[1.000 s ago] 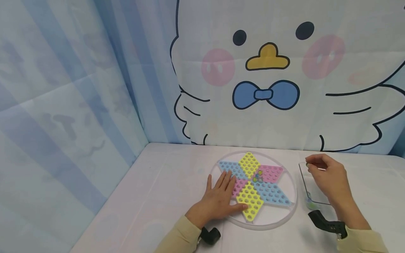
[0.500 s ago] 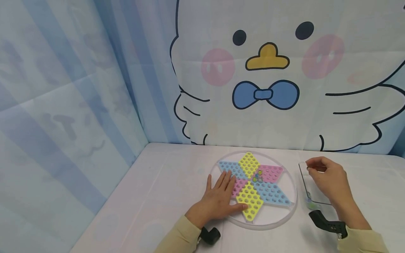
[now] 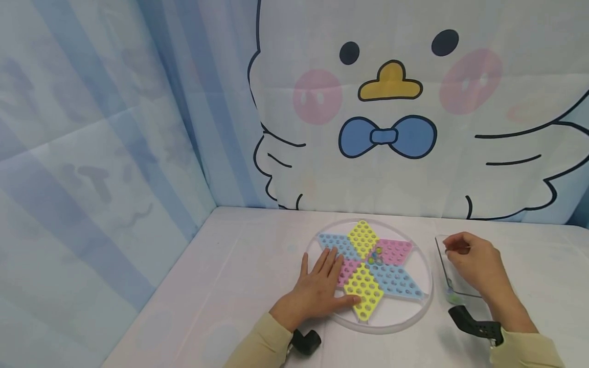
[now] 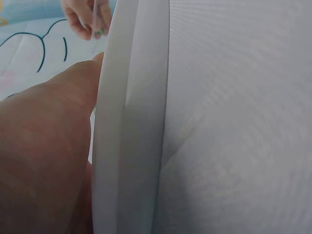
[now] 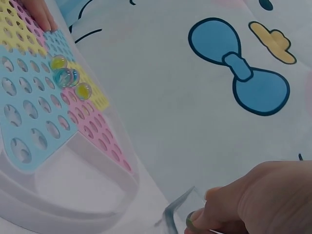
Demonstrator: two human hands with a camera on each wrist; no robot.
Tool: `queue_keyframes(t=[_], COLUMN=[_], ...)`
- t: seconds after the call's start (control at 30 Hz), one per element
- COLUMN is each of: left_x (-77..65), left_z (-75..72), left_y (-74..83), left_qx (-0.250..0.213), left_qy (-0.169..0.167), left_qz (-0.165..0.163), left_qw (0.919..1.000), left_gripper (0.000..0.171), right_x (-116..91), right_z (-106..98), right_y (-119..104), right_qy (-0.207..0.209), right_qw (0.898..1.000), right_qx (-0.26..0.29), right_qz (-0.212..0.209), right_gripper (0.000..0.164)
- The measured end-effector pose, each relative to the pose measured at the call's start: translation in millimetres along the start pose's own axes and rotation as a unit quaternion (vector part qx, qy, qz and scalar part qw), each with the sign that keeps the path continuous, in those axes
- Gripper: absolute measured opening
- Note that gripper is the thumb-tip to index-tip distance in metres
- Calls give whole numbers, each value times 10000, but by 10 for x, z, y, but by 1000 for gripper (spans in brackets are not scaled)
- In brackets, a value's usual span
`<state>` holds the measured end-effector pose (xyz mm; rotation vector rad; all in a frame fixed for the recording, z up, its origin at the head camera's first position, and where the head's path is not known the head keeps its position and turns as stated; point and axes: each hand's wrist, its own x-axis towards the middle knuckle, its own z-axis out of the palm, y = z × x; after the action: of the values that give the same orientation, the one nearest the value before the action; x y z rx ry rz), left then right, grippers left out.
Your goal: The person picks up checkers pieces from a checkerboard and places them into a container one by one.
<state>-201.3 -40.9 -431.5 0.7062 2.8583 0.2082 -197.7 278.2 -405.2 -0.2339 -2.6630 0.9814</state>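
Note:
A round white Chinese checkers board [image 3: 405, 322] lies on the table, its star of yellow, blue and pink perforated sections facing up. My left hand [image 3: 317, 294] rests on its left side, fingers spread and straight, thumb over the near yellow section. Several glass marbles [image 5: 63, 77] sit close together by the board's middle, at the pink section. At the right, my right hand [image 3: 476, 258] is over a clear rectangular box [image 3: 443, 266]. Its thumb and curled fingers pinch a greenish marble [image 5: 189, 220] beside the box wall. The palm hides much of the box.
More marbles [image 3: 453, 296] show at the box's near left corner. Black wrist cameras [image 3: 474, 323] are strapped to both wrists. A printed cartoon curtain [image 3: 391, 179] hangs along the table's back edge, and a blue striped curtain [image 3: 92, 179] on the left.
Over the box, my right hand has lowered slightly and its fingers have curled in more. My left hand and the marbles on the board have stayed put.

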Motion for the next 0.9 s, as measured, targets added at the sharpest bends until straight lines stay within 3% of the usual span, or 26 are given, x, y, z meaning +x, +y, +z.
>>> queue_keyframes(t=[0.17,0.43,0.73,0.9], left_x=[-2,2,3,-4], left_z=[-1,-3,0,-3], left_y=[-2,1,-5,-7], left_qx=[-12,-25,-18,-55], left_qy=[0,-8,19,19], left_qz=[5,-8,27,46], left_qw=[10000,10000,10000,10000], left_gripper=[101,101,101,101], right_x=[16,56,127,155], right_z=[30,30,-4,9], right_y=[30,54,70,69], right_qy=[-25,-372,-1171,-1423], right_qw=[9997,9989,9899,9860], right_qx=[-135,-297,-763,-860], right_qz=[-177,-43,-215,-92], right_gripper=[19,19,20,22])
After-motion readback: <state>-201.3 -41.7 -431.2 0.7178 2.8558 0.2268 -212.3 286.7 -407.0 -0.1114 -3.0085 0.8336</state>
